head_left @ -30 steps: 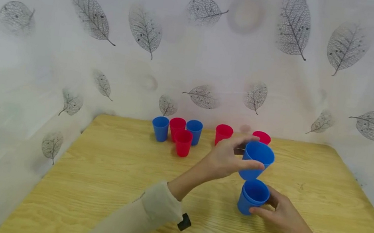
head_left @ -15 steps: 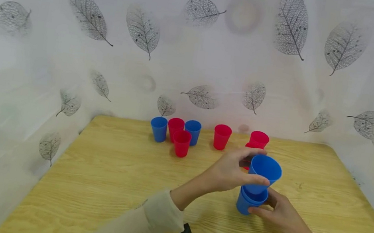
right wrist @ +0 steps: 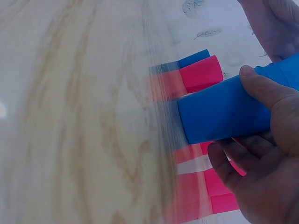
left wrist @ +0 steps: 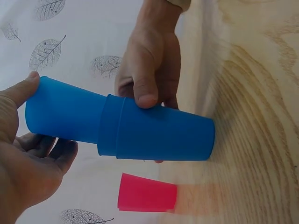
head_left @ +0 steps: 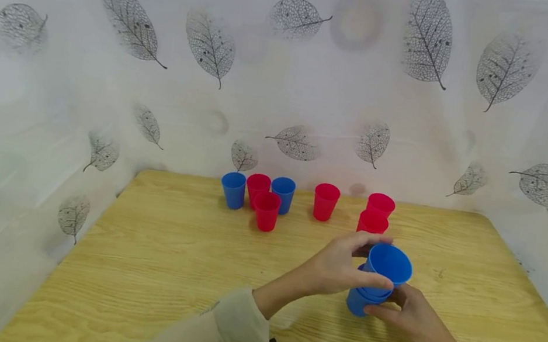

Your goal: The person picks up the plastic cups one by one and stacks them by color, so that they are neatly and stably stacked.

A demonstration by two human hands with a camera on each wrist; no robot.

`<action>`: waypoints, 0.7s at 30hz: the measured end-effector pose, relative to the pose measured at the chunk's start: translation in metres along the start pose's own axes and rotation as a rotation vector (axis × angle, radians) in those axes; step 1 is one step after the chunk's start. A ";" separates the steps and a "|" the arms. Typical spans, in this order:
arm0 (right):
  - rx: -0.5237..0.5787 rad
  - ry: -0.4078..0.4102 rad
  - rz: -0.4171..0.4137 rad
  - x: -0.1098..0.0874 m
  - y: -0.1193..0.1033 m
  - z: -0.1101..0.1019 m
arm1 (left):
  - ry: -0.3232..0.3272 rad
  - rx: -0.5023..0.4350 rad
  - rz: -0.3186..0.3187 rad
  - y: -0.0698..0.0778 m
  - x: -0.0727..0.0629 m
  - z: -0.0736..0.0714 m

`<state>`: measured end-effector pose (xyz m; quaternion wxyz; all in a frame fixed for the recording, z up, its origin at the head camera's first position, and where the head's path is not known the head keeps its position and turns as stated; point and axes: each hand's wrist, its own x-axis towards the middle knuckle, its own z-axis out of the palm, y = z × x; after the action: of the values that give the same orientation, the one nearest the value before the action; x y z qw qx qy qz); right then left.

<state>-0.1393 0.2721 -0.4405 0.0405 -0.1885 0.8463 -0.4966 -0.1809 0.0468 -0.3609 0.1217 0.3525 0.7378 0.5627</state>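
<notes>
So on my feed the left hand (head_left: 339, 266) has its grip closed on the upper blue cup (left wrist: 65, 112), thumb up by the rim. That cup's lower end is inside the stacked blue cups (left wrist: 163, 133), with a good chunk sticking out. I've got the right hand (head_left: 408, 318) gripping that stack around its side, low over the counter (head_left: 158, 272); can't really tell if the base touches. Just past the hands are two red cups (head_left: 373, 221), one behind the other, then a lone red cup (head_left: 325, 202) further left, then a cluster of two blue and two red cups (head_left: 266, 212), all upright.
</notes>
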 end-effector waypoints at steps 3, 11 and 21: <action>-0.003 0.001 -0.009 0.000 0.000 0.000 | 0.003 0.002 -0.011 -0.003 -0.001 0.000; 0.004 0.008 -0.094 0.000 0.001 0.002 | 0.003 0.126 0.067 -0.008 -0.003 0.000; -0.015 0.019 -0.092 0.000 0.001 0.005 | 0.039 0.114 0.083 -0.014 -0.012 -0.006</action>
<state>-0.1381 0.2688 -0.4442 0.0085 -0.2229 0.8407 -0.4935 -0.1807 0.0332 -0.3740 0.0637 0.3780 0.7557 0.5309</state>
